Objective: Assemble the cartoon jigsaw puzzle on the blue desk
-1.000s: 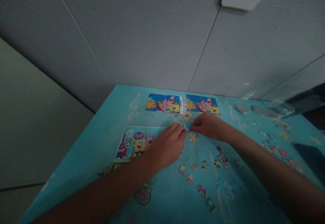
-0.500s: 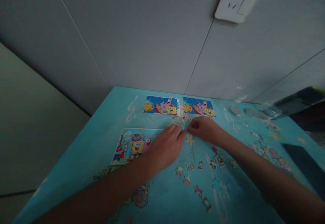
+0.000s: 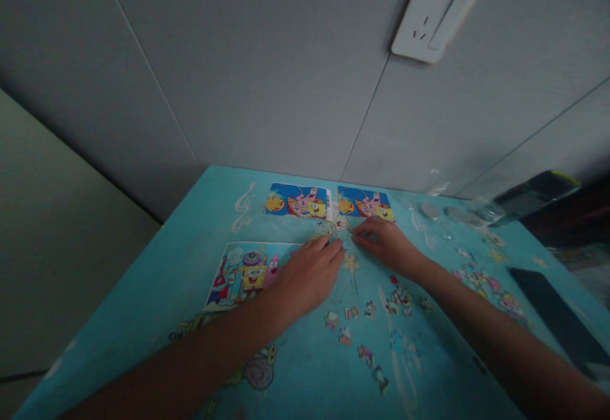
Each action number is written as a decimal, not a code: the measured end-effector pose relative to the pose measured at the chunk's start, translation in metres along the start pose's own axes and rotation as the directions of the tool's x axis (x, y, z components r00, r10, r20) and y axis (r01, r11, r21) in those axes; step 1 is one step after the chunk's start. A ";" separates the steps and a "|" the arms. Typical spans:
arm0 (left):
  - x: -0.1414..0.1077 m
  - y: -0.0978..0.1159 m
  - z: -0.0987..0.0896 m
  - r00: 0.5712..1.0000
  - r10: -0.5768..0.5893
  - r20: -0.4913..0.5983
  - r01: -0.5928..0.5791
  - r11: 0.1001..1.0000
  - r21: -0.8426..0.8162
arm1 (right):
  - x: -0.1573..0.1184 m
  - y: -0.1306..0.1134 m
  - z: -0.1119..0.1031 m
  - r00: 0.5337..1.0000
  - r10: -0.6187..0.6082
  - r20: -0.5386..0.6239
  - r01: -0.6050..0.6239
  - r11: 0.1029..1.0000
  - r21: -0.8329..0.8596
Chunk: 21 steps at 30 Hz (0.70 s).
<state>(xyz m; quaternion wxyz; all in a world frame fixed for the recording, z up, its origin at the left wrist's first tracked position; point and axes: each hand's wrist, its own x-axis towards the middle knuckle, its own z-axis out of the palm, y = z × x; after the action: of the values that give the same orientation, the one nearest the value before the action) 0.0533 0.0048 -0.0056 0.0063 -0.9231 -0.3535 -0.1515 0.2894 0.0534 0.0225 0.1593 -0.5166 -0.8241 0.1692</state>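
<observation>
My left hand [image 3: 311, 275] lies over the right part of a cartoon puzzle picture [image 3: 255, 275], hiding much of it. Its fingers are bent and close together, with the tips at a small light-blue puzzle piece [image 3: 344, 234]. From the other side my right hand [image 3: 385, 245] meets the same piece, thumb and forefinger pinched at its edge. The piece is small and partly covered, so its exact shape cannot be made out. Just beyond the fingertips lie more loose pieces [image 3: 324, 226]. Below the right hand several scattered pieces [image 3: 400, 299] rest on the blue tabletop [image 3: 157, 293].
Two cartoon picture cards [image 3: 298, 201] lie near the wall. To the right are a heap of puzzle pieces [image 3: 493, 286], a dark flat slab [image 3: 553, 309] and clear plastic containers [image 3: 486, 211]. A socket panel [image 3: 438, 13] is on the wall.
The view has tipped up and turned slightly right. My hands stay close together at the small blue piece; the right fingertips have shifted slightly.
</observation>
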 end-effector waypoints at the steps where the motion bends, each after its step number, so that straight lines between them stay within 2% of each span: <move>1: 0.000 0.000 -0.001 1.000 -0.002 -0.001 0.002 1.000 -0.003 | 0.000 0.000 0.001 1.000 0.009 -0.002 -0.009 1.000 0.015; 5: 0.000 0.000 -0.002 1.000 -0.009 -0.006 0.009 1.000 -0.014 | 0.000 -0.001 -0.002 0.998 0.055 0.011 -0.056 0.994 0.094; 14: -0.001 -0.002 -0.001 1.000 0.006 0.004 -0.006 1.000 -0.027 | -0.001 -0.006 -0.009 0.977 0.124 0.174 -0.173 0.938 0.302; 21: -0.001 -0.002 0.001 1.000 0.006 -0.010 -0.006 0.999 -0.036 | 0.002 -0.010 -0.003 0.981 0.134 0.141 -0.161 0.964 0.211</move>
<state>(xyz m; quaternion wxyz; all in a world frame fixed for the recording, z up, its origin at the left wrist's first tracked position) 0.0517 0.0058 -0.0066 -0.0080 -0.9233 -0.3480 -0.1622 0.2824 0.0511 0.0301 0.1507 -0.5441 -0.7677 0.3032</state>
